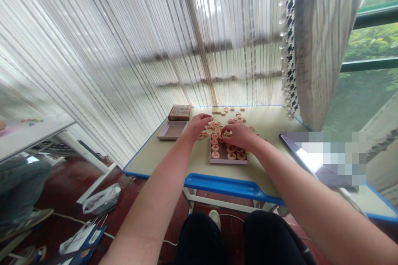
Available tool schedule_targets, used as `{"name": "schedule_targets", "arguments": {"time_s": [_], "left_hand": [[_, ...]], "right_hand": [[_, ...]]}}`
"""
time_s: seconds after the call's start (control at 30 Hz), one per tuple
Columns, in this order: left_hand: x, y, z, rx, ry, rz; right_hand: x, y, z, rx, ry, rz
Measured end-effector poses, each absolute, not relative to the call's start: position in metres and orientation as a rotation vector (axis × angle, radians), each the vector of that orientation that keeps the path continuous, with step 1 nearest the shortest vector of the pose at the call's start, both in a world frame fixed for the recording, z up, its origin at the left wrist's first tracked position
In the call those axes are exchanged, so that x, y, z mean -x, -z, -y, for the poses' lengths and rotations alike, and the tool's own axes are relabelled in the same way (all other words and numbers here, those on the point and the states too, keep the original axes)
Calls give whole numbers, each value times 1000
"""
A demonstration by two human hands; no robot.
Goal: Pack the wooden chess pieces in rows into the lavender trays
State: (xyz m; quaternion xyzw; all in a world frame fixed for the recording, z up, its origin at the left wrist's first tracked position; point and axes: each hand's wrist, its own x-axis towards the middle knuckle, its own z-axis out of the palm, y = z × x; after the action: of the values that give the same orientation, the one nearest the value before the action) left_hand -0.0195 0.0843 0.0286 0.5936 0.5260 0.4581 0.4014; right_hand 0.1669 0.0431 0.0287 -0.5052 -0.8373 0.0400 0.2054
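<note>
A shallow box tray (224, 160) on the table holds round wooden xiangqi pieces. Red-marked pieces (214, 148) line its left side, and black-marked pieces (231, 155) fill part of its right side. My right hand (239, 133) reaches over the tray's far part, its fingertips closed on a xiangqi piece near the left column. My left hand (199, 125) hovers beyond the tray's left corner, next to loose xiangqi pieces (215, 126). Its fingers are loosely bent and apart, with nothing visible in them. My right hand hides some of the pieces.
A brown box (180, 112) rests at the back left, behind an empty-looking lid (172, 131). More pieces (239, 119) lie scattered toward the far edge. A tablet-like device (298, 151) lies at the right. The table has a raised blue edge (220, 183); string curtains hang behind.
</note>
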Motion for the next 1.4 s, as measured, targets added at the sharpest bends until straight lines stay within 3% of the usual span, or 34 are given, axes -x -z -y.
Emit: {"name": "schedule_targets", "arguments": {"time_s": [0.47, 0.63, 1.1, 1.4], "left_hand": [[20, -25, -85, -1664, -1096, -1398], [14, -30, -73, -1969, -820, -1323], [14, -35, -62, -2307, -588, -1194], [10, -36, -60, -2347, -555, -1202]], "right_hand": [[-189, -42, -51, 1525, -86, 2210], [-214, -44, -54, 1920, -352, 2269], [-214, -47, -42, 1819, -597, 2447], [-211, -48, -44, 1988, -432, 2348]]}}
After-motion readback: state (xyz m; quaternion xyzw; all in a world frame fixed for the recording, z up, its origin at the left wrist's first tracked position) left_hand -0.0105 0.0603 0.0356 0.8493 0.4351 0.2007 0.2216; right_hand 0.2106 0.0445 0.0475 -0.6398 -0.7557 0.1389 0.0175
